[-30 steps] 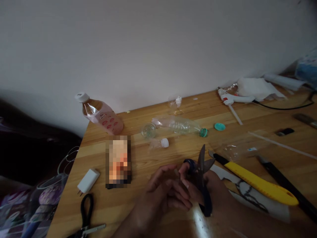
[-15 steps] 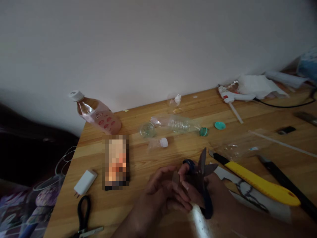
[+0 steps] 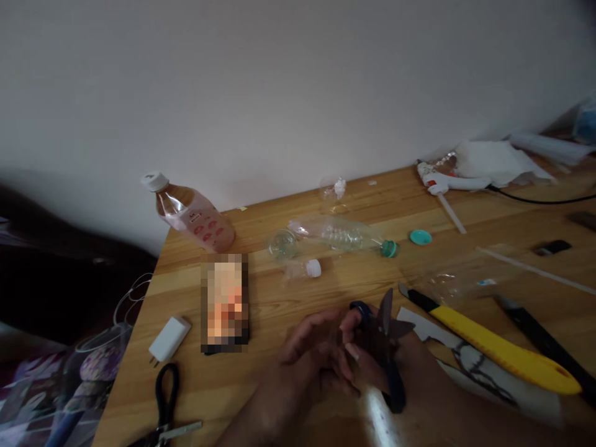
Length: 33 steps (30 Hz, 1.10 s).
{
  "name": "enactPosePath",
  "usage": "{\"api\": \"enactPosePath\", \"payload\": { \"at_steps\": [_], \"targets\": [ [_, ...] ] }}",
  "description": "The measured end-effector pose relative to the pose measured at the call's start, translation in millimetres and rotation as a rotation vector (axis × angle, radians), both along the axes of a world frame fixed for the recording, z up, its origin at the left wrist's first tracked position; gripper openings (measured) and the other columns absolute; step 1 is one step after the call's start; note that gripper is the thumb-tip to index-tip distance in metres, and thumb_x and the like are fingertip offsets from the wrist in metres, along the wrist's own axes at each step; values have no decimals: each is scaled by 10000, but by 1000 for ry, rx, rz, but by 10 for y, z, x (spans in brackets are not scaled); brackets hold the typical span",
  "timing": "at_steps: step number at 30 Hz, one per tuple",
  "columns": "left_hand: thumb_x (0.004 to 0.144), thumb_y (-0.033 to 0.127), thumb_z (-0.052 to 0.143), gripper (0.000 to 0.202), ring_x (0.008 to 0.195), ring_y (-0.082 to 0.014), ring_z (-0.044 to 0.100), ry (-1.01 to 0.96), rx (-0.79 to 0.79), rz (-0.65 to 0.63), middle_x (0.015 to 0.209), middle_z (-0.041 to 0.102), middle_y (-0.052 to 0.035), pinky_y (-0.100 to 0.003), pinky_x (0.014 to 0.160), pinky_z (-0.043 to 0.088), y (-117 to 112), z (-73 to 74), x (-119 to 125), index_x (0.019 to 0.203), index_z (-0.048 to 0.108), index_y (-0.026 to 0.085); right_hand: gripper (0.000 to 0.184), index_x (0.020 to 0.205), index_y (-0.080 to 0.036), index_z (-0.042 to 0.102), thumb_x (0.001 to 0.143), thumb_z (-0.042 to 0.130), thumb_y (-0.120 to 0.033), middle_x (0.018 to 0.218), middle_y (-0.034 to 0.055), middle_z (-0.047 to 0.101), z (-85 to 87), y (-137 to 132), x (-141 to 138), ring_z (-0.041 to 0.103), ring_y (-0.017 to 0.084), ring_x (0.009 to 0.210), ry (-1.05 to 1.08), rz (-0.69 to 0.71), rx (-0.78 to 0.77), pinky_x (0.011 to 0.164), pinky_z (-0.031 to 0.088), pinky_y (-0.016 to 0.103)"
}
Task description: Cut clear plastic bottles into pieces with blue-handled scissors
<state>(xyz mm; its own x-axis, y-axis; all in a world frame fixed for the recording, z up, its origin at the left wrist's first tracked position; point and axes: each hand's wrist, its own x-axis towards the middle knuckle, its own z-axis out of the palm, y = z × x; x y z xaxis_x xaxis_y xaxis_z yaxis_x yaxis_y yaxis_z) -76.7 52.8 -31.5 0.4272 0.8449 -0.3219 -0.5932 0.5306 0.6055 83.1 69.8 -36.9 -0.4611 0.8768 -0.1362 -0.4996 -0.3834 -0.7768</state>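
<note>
My right hand (image 3: 372,360) has scissors (image 3: 387,323) hooked on its fingers. Their dark blades stand apart and point away from me, and the handles are dark blue. Beside it, my left hand (image 3: 307,360) has its fingers curled in against the right fingertips. Whatever is pinched between the two hands is too dim and small to make out. Just right of the scissors lies a white sheet (image 3: 535,394) with dark lines, partly under a yellow-handled cutter (image 3: 493,341). A black cutter (image 3: 544,335) rests alongside.
A clear plastic bottle (image 3: 344,234) with a green neck lies behind my hands, near a cut bottle top (image 3: 300,269) and a green cap (image 3: 421,237). A pink bottle (image 3: 200,217), phone (image 3: 226,304) and white charger (image 3: 170,339) are leftward. A glue gun (image 3: 451,182) sits back right.
The view has turned slightly, so things on the table appear a little further right. My hands stay together in almost the same pose, with the scissors still on the right hand.
</note>
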Motion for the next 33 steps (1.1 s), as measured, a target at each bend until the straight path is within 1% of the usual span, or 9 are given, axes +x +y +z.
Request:
{"api": "enactPosePath", "payload": {
  "at_steps": [3, 7, 12, 16, 21, 25, 27, 29, 33],
  "targets": [
    [901, 241, 669, 365, 721, -160, 690, 12, -15, 7, 816, 719, -75, -313, 683, 582, 12, 38, 10, 1250, 601, 160, 86, 907, -284, 576, 938, 655, -303, 654, -65, 607, 1, -6, 5, 554, 120, 538, 8, 5, -32, 517, 482, 255],
    [880, 261, 702, 396, 706, -156, 683, 35, -13, 8, 786, 715, -65, -315, 679, 582, 21, 61, 26, 1249, 597, 162, 110, 918, -286, 587, 908, 694, -311, 653, -55, 606, 21, -15, 46, 569, 133, 554, -7, 19, -43, 524, 496, 259],
    [881, 275, 704, 417, 716, -156, 681, 43, -18, -2, 807, 716, -69, -314, 681, 573, 20, 46, 28, 1265, 587, 166, 134, 939, -293, 591, 891, 713, -322, 753, -62, 582, -31, -48, 37, 577, 126, 562, -42, -17, -51, 505, 510, 261],
    [868, 282, 719, 425, 714, -162, 683, 33, -44, 7, 806, 719, -72, -319, 675, 572, 24, 55, 29, 1251, 587, 154, 143, 949, -300, 586, 898, 705, -361, 677, -82, 551, -81, -55, -5, 543, 108, 520, -41, -29, -38, 473, 488, 228],
    [858, 292, 733, 438, 721, -171, 695, 1, -56, 11, 801, 735, -84, -314, 673, 559, 35, 101, 37, 1237, 572, 143, 125, 915, -271, 616, 885, 720, -333, 683, -58, 579, -14, -32, 42, 551, 122, 572, -79, -8, -40, 528, 513, 245],
    [864, 284, 721, 425, 732, -187, 710, -3, -45, 9, 826, 749, -96, -326, 692, 547, 38, 111, 38, 1234, 555, 158, 196, 907, -265, 609, 819, 781, -299, 674, -58, 591, 2, -24, 72, 548, 124, 560, -111, 11, -11, 518, 495, 240],
    [870, 284, 713, 419, 734, -193, 715, 0, -35, 11, 839, 752, -98, -334, 695, 545, 37, 104, 33, 1236, 548, 162, 196, 918, -263, 605, 827, 772, -310, 669, -55, 596, -11, -26, 67, 548, 121, 548, -117, 11, -5, 507, 488, 235],
    [872, 289, 713, 432, 741, -198, 718, 8, -28, 8, 849, 751, -100, -336, 693, 546, 35, 97, 24, 1246, 542, 157, 159, 926, -265, 606, 860, 738, -325, 677, -52, 593, -20, -29, 53, 555, 120, 545, -113, -4, -11, 500, 489, 232],
    [897, 262, 680, 413, 725, -192, 722, 20, 1, 2, 847, 753, -88, -346, 700, 551, 23, 72, 16, 1264, 519, 160, 137, 931, -274, 614, 879, 721, -342, 690, -58, 549, -24, -37, 28, 550, 113, 546, -116, -51, -14, 487, 490, 222]
  ]
}}
